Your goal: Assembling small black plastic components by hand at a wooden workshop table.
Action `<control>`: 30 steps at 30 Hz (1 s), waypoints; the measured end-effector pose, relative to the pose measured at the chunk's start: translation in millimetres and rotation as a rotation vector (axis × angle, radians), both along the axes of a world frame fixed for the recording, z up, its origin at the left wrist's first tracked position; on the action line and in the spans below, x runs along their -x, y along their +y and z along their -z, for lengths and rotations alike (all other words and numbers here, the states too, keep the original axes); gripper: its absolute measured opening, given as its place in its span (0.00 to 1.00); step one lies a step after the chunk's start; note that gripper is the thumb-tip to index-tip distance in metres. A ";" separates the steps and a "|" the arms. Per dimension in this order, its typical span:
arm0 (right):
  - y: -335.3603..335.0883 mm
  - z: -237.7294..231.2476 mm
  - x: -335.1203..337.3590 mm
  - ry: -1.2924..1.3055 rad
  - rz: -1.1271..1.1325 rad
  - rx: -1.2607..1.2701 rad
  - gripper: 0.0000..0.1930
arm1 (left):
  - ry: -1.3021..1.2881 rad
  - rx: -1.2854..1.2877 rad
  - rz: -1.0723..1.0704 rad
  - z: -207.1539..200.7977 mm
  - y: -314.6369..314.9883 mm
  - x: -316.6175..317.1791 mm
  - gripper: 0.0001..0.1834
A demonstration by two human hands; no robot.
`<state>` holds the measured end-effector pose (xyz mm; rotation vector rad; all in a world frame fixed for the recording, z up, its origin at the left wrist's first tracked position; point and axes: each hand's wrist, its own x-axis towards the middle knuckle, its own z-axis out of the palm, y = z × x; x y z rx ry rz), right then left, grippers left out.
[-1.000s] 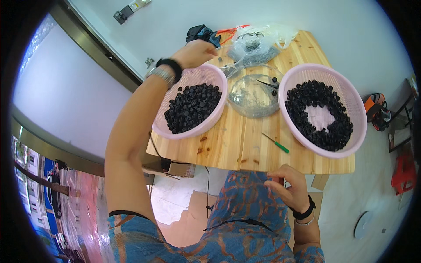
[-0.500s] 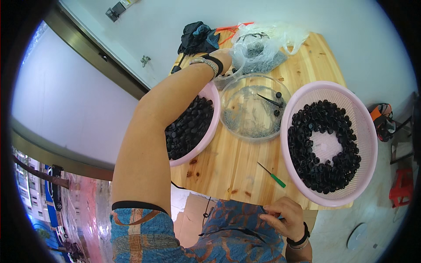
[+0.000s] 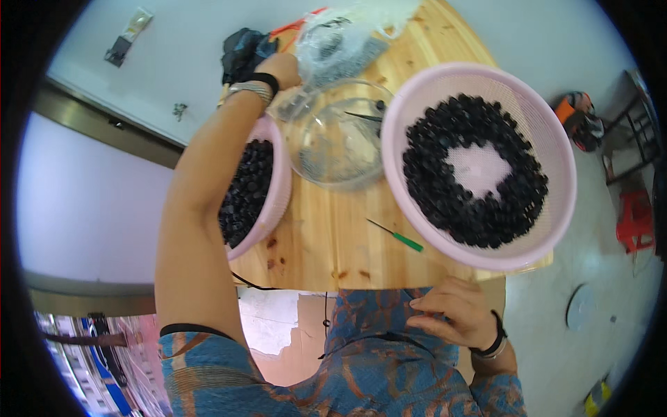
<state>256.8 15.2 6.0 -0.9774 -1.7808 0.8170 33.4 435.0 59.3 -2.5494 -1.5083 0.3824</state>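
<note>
My left hand (image 3: 283,69) reaches to the far left of the table, closed at the rim of a small clear plastic tub (image 3: 294,105). Blurred and tilted, the tub leans toward a larger clear round container (image 3: 340,183); my fingertips are hidden. In that container lie thin grey metal pieces, a slim black pointed tool (image 3: 363,116) and small black pieces. At the table's front edge, over my lap, my right hand (image 3: 455,313) hangs with bent fingers, thumb apart and nothing visible in it. Beyond it on the tabletop lies a green-handled screwdriver (image 3: 406,240).
A pink basket (image 3: 479,260) of small black ring-like pieces stands at the right. Another pink basket (image 3: 281,187) of black pieces is partly behind my left arm. Farther back are a clear bag (image 3: 340,52) of grey metal pieces and a dark bundle (image 3: 244,52). A red stool (image 3: 636,222) stands right.
The small clear tub has tipped and come nearer the larger round container, with my left hand at its rim. The whole view has shifted. My right hand stays by the table edge.
</note>
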 end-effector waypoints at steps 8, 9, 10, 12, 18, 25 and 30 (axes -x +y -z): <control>8.2 -76.7 -64.9 -0.329 0.313 -0.170 0.08 | -0.935 0.375 0.092 -66.4 -138.2 -15.2 0.09; 15.8 -81.3 -68.9 -0.342 0.346 -0.112 0.07 | -1.045 0.446 0.116 -70.3 -168.1 -15.5 0.08; 23.9 -81.1 -75.9 -0.348 0.359 -0.108 0.07 | -1.097 0.525 0.110 -71.7 -196.7 -19.7 0.07; 40.3 -81.5 -82.8 -0.463 0.180 -0.048 0.06 | -1.160 0.660 0.083 -76.6 -257.0 -15.2 0.06; 82.7 -111.9 -37.6 -0.682 -0.039 -0.032 0.08 | -1.276 1.180 0.126 -27.0 -365.6 23.9 0.08; 196.7 -107.9 57.1 -1.014 -0.051 -0.169 0.07 | -1.585 1.441 -0.268 50.5 -411.2 47.6 0.12; 247.4 -76.9 104.8 -1.382 -0.032 0.043 0.10 | -1.633 1.493 -0.172 75.1 -432.2 57.3 0.11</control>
